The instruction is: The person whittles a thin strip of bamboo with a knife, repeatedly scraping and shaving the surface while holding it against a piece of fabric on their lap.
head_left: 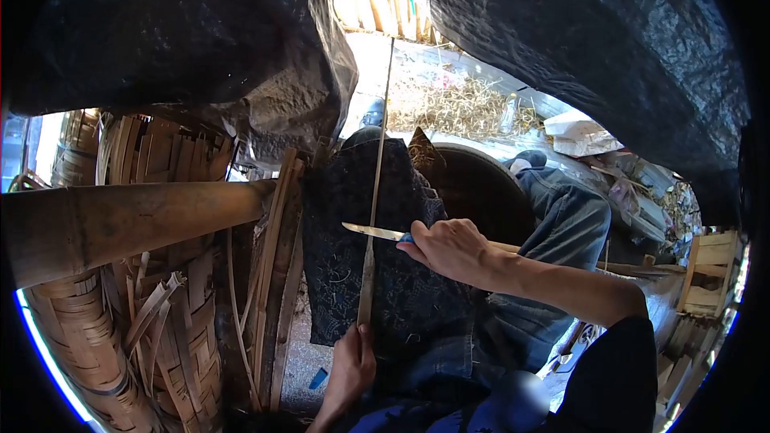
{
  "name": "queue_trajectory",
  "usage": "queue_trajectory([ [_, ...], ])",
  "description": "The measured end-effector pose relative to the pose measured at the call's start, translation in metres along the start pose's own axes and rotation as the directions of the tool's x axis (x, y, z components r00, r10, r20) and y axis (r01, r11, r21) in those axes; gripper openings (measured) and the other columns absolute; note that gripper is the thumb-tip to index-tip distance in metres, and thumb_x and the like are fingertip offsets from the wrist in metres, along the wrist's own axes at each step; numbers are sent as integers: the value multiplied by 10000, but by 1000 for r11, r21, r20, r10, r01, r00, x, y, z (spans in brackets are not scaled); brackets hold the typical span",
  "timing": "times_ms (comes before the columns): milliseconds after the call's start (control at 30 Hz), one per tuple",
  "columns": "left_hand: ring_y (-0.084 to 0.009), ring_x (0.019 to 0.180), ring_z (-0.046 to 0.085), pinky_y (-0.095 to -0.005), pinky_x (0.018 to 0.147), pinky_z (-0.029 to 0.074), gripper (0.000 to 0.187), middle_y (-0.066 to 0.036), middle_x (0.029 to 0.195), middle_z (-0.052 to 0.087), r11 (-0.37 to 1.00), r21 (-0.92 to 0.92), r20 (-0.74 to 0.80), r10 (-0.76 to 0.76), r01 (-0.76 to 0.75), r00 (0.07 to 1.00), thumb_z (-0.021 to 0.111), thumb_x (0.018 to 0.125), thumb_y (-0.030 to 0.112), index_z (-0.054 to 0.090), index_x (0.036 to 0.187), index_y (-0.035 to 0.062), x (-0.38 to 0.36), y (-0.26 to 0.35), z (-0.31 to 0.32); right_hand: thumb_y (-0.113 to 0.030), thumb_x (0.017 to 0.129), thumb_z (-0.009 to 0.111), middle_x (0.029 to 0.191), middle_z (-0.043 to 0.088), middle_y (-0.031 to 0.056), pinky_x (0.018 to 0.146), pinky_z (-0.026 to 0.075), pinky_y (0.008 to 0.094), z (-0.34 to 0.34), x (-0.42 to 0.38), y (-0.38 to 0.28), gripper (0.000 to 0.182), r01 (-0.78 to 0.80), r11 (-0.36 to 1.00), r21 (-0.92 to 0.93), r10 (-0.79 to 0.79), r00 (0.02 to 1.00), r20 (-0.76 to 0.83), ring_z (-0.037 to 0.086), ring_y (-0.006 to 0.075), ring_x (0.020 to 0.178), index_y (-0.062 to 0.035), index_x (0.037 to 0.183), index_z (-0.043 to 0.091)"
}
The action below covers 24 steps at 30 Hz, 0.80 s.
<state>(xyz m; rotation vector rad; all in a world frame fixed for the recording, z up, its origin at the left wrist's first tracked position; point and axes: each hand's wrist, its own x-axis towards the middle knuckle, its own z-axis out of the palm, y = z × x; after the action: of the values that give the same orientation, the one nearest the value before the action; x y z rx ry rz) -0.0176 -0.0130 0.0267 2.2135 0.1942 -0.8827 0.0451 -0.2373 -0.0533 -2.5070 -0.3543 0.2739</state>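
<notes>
A long thin bamboo strip [377, 184] runs from near my lap up toward the bright opening. My left hand [353, 362] pinches its near end between thumb and fingers. In my right hand [451, 250] is a knife with a blue handle [407, 238], the fingers closed round it. The knife's blade [365, 230] points left and lies across the strip, seemingly touching it. Under the strip, a dark patterned cloth [333, 265] covers my leg.
A thick bamboo pole [144, 220] juts in from the left, above woven bamboo baskets [84, 337] holding split pieces. Dark plastic sheeting [561, 24] hangs overhead. Shavings [457, 108] lie on the ground ahead. A wooden crate [710, 269] stands at right.
</notes>
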Motion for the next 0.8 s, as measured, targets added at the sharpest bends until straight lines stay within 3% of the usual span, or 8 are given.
queue_trajectory([
  [233,-463,583,545,-498,468,362,224,-286,598,529,990,140,-30,-26,30,999,423,950,112,475,787,-32,-7,3,11,-356,947,500,401,474,75,318,426,340,-1,1,1,444,-35,997,-63,32,998,-56,537,224,342,-40,636,471],
  [333,-471,592,543,-501,470,369,214,-294,603,529,977,201,-32,78,-70,996,427,946,109,472,795,-36,-15,0,12,-348,948,497,412,492,89,330,442,348,6,17,16,439,-56,997,-55,50,993,-106,563,240,369,-38,637,482],
  [400,-477,614,547,-508,483,369,210,-292,617,539,981,190,-14,-26,28,1000,428,945,115,475,805,-34,-20,1,12,-335,957,479,422,501,98,348,462,356,5,29,29,433,-59,998,-39,53,991,-125,574,250,385,-36,644,497],
  [467,-470,605,547,-495,490,372,222,-281,615,539,983,183,-24,-15,20,1000,420,952,132,482,817,-33,-30,-4,11,-320,987,411,506,571,97,378,494,338,4,42,47,441,-200,979,-39,201,979,26,609,216,439,-21,685,530],
  [533,-464,597,547,-483,496,375,236,-270,614,538,984,177,-32,-10,15,999,413,960,149,488,829,-32,-34,-9,9,-316,1003,365,475,511,35,307,438,288,-1,40,54,444,-87,985,-148,80,995,-56,524,145,368,-34,691,507],
  [633,-424,565,535,-442,506,378,272,-244,608,529,992,72,16,-106,105,994,397,975,190,501,853,-30,-32,-13,5,-344,1005,339,460,350,-49,237,325,222,3,19,41,436,-18,1000,14,16,992,122,319,67,312,-49,708,464],
  [667,-402,552,523,-425,508,378,288,-235,606,523,991,69,14,-112,111,994,395,978,206,503,855,-30,-31,-10,5,-337,975,444,421,452,18,267,376,308,6,5,29,406,32,999,12,-33,996,88,450,145,294,-34,709,492],
  [800,-411,539,529,-438,494,378,283,-242,597,527,990,65,21,-123,121,992,401,973,206,509,867,-32,-29,-12,6,-363,944,500,413,472,71,322,430,371,11,-26,15,419,70,996,55,-67,996,-58,519,229,333,-41,676,479],
])
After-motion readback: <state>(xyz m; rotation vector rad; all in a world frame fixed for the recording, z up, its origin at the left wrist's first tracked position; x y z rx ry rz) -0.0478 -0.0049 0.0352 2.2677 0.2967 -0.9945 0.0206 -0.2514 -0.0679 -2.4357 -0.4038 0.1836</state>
